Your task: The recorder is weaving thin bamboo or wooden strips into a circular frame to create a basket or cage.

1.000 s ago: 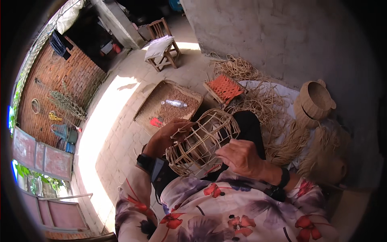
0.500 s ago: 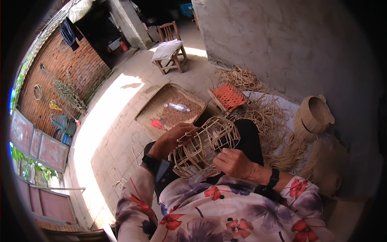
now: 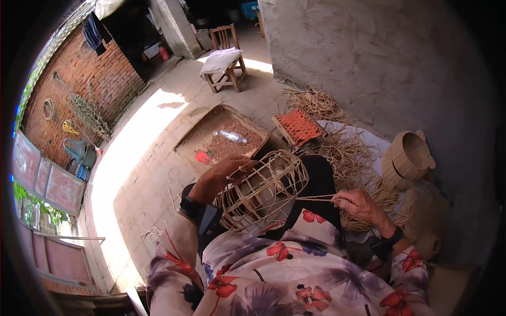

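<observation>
An openwork frame (image 3: 247, 197) of thin tan rods, shaped like a basket, rests across my lap. My left hand (image 3: 227, 173) is closed on its upper left edge, with part of the fingers hidden among the rods. Out to the right, my right hand (image 3: 359, 204) pinches a tan twisted cord (image 3: 316, 198). That cord runs taut from the hand to the frame's near right side. A clear gap separates the right hand from the frame.
Ahead lies a shallow woven tray (image 3: 196, 126) holding brown grains, a clear plastic bottle (image 3: 232, 137) and something red. A stool with orange webbing (image 3: 299, 128), heaped tan cord (image 3: 348, 163) and woven baskets (image 3: 408, 158) are at right. A wooden chair (image 3: 224, 60) stands farther off.
My right hand has moved right, away from the frame, drawing the cord out straight. My left hand keeps its hold, and the frame has shifted slightly left.
</observation>
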`<state>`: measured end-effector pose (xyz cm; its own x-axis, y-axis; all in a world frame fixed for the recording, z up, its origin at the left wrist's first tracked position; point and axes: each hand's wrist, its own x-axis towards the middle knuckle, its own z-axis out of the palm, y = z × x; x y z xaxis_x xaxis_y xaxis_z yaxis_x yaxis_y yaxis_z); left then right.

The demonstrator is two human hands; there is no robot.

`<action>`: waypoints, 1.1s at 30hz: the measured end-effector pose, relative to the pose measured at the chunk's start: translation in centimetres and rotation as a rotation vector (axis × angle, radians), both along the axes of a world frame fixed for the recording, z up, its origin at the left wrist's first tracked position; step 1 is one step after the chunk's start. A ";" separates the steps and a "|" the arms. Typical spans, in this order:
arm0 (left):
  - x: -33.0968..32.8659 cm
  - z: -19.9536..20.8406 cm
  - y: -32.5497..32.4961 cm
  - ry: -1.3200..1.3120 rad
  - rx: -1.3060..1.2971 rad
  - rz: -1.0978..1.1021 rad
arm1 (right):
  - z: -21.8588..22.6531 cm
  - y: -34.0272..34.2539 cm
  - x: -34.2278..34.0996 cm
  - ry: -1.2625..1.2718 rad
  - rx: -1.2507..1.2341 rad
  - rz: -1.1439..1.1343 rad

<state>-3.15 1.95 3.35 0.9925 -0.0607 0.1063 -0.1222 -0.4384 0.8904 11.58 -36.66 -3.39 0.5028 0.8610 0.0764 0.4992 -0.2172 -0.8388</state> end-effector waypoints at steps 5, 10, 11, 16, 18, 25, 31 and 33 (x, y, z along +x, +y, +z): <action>0.4 1.4 0.1 0.122 -0.306 0.167 | 1.9 1.2 -2.2 -0.410 0.019 -0.086; 0.2 1.9 4.9 0.000 -0.692 0.252 | 3.5 2.1 -3.2 -0.398 0.078 -0.178; 0.0 2.4 5.7 -0.075 -0.621 0.289 | 3.1 1.4 -2.5 -0.339 0.066 -0.236; 0.7 3.7 12.2 -0.104 -0.765 0.387 | -8.4 -10.4 6.6 -0.195 -0.077 -0.621; -0.3 4.4 14.6 -0.083 -0.797 0.359 | -13.1 -17.3 9.3 0.192 -0.029 -0.848; -2.1 4.4 15.4 -0.144 -0.701 0.389 | -18.2 -28.9 12.8 0.344 -0.511 -1.099; -0.8 2.4 14.4 -0.155 -0.805 0.324 | -22.4 -33.2 11.5 0.239 -0.499 -1.294; -2.2 2.4 14.2 -0.133 -0.878 0.277 | -21.4 -24.3 14.2 0.131 -0.336 -1.073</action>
